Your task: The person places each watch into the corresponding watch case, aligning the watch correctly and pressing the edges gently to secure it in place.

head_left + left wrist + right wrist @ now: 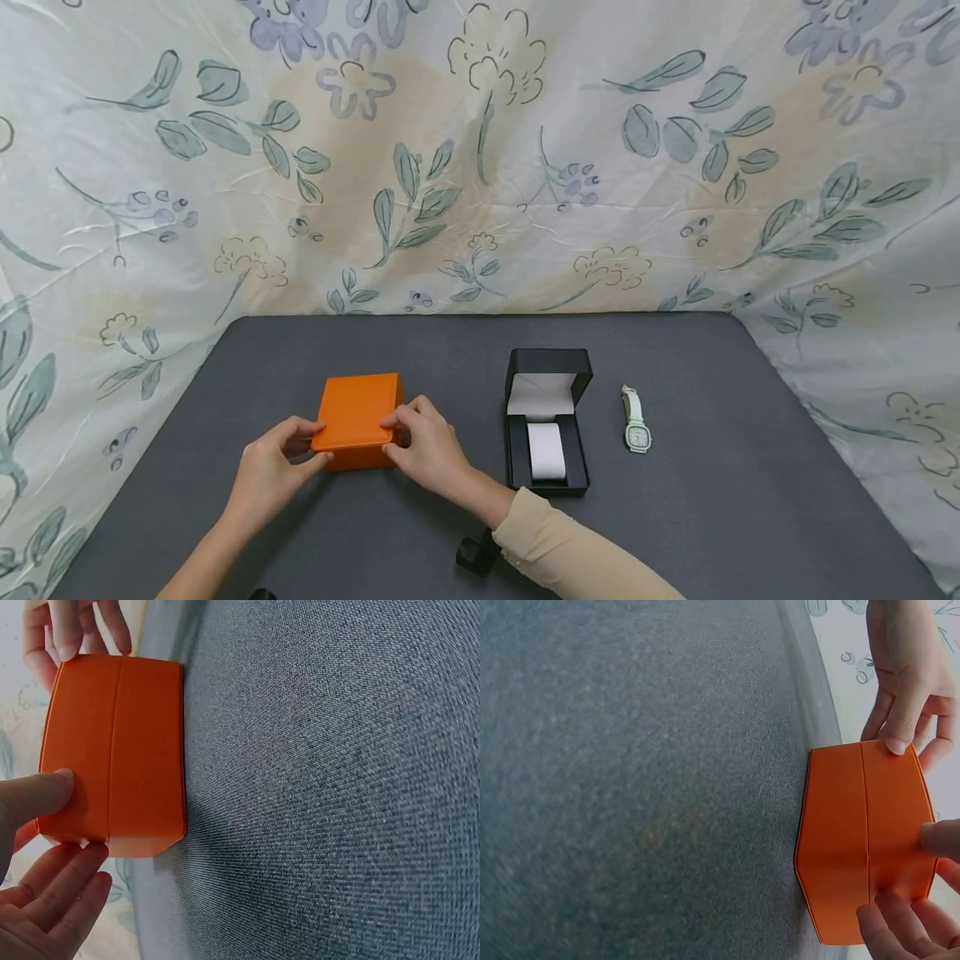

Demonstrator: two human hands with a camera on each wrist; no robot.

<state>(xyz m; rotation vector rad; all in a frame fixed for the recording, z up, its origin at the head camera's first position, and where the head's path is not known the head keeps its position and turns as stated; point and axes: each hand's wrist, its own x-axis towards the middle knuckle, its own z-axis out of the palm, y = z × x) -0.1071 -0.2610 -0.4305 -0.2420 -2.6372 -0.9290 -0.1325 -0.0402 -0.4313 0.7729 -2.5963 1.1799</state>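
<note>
A closed orange box (358, 410) sits on the dark grey table, left of centre. My left hand (270, 471) grips its left side, thumb on the front face and fingers along the side. My right hand (431, 446) pinches the right side in the same way, near the front corner. In the left wrist view, a thin seam runs along the front of the orange box (146, 742) between lid and base. Both thumbs press on the lid part above that seam, as the right wrist view of the orange box (836, 802) also shows.
Right of the hands stands an open black watch box (550, 361) with a white cushion (546, 451) inside. Farther right lies a pale-strapped wristwatch (636, 423). A floral cloth (480, 225) hangs behind the table's far edge.
</note>
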